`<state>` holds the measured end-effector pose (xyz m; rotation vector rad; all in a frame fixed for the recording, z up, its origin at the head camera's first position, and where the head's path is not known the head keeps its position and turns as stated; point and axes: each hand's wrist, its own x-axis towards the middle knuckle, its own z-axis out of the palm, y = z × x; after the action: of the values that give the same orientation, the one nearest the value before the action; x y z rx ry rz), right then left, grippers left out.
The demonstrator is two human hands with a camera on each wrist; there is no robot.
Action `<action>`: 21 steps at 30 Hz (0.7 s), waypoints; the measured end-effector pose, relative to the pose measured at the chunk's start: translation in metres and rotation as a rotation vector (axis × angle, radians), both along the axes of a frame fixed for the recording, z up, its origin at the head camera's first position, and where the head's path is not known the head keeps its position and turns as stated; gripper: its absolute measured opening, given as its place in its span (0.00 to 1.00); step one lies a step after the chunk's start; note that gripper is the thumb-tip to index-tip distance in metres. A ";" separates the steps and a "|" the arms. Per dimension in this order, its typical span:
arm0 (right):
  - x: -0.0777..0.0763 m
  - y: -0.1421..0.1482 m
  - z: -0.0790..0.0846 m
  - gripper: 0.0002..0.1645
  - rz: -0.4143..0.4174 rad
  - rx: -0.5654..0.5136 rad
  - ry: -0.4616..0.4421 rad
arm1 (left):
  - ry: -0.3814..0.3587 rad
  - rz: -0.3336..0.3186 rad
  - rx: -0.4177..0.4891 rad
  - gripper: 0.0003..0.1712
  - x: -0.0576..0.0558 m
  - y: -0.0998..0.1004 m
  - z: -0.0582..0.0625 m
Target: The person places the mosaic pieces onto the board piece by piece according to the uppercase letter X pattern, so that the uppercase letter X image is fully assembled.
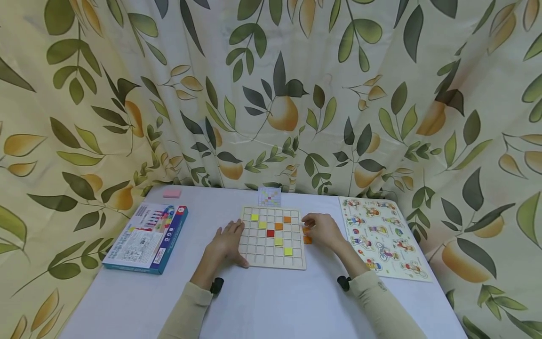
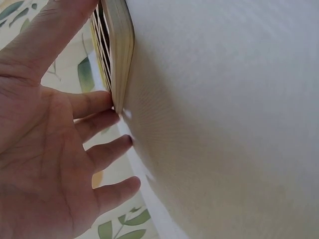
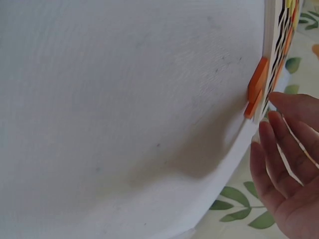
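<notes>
A pale wooden grid board (image 1: 258, 258) lies flat on the table in the head view, with several yellow tiles (image 1: 278, 242), two orange tiles (image 1: 287, 220) and one red tile (image 1: 270, 233) in its squares. At its left edge rests my left hand (image 1: 227, 242), fingers spread; fingertips touch the board's side (image 2: 121, 55) in the left wrist view. My right hand (image 1: 325, 229) is at the board's right edge, fingers bent, over loose orange tiles (image 1: 307, 240). Between its thumb and fingers no tile shows in the right wrist view, where orange tiles (image 3: 257, 80) lie by the board.
A small pattern card (image 1: 269, 197) stands behind the board. To the left lie a blue-edged box (image 1: 146, 238) and a pink block (image 1: 171, 193). A sheet of cartoon figures (image 1: 383, 238) lies at the right. A leaf-patterned curtain (image 1: 271, 141) hangs behind the table.
</notes>
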<state>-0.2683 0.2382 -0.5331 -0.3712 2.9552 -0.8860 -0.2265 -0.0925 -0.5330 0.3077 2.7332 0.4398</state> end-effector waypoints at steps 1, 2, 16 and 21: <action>0.000 0.002 0.000 0.23 -0.003 0.001 -0.003 | 0.000 0.001 0.001 0.79 0.000 0.000 0.000; -0.001 0.003 -0.001 0.23 -0.001 0.008 -0.005 | 0.000 0.001 0.004 0.79 0.000 0.000 0.000; -0.011 0.013 -0.008 0.24 0.033 0.067 -0.022 | -0.006 -0.007 0.015 0.78 -0.001 -0.002 0.000; -0.012 0.014 -0.009 0.26 0.037 0.054 -0.007 | -0.009 -0.004 0.011 0.80 -0.002 -0.002 -0.001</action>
<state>-0.2803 0.2517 -0.5416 -0.4178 2.9487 -0.8004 -0.2283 -0.0947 -0.5344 0.3127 2.7223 0.4539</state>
